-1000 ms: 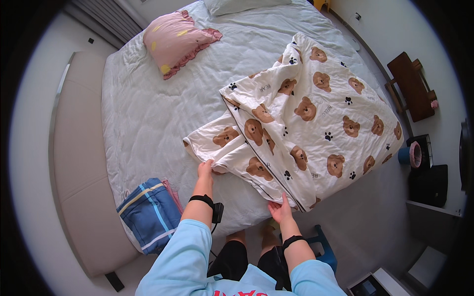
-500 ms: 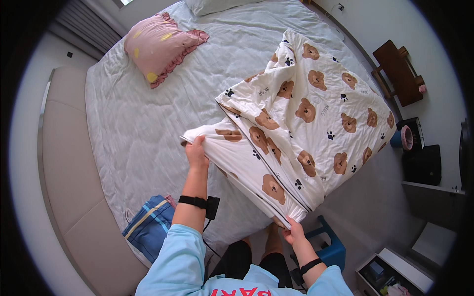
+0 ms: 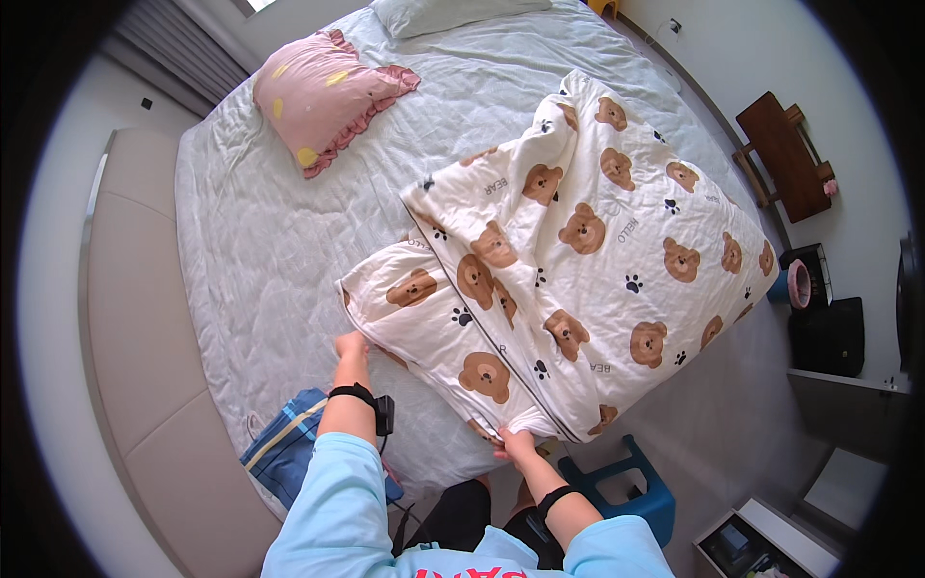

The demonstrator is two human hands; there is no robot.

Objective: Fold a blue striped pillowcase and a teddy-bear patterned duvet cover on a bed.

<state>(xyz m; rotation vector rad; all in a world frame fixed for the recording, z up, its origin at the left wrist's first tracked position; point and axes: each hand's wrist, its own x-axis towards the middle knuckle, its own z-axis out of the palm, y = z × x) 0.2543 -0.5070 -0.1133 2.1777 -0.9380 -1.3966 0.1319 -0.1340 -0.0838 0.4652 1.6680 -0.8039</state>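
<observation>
White fabric blanket with brown bear heads (image 3: 607, 289) lies rumpled over right part of bed with pale grey sheet (image 3: 260, 260). Right hand (image 3: 517, 445) grasps its near hem; left hand (image 3: 352, 345) at its left corner, cannot tell whether gripping. Blue striped folded cloth (image 3: 289, 443) near padded beige headboard (image 3: 145, 318); pink ruffle-edged pillow (image 3: 323, 101) farther up

Small dark words (image 3: 626, 231) in capitals are printed on the quilt (image 3: 578, 279): one towards its far left, one right of the middle, one on the near side partly lost in a fold, and a fainter one far right, probably also a word. Large red capitals (image 3: 472, 573) stand on the shirt (image 3: 506, 551), cut off at the near edge.
</observation>
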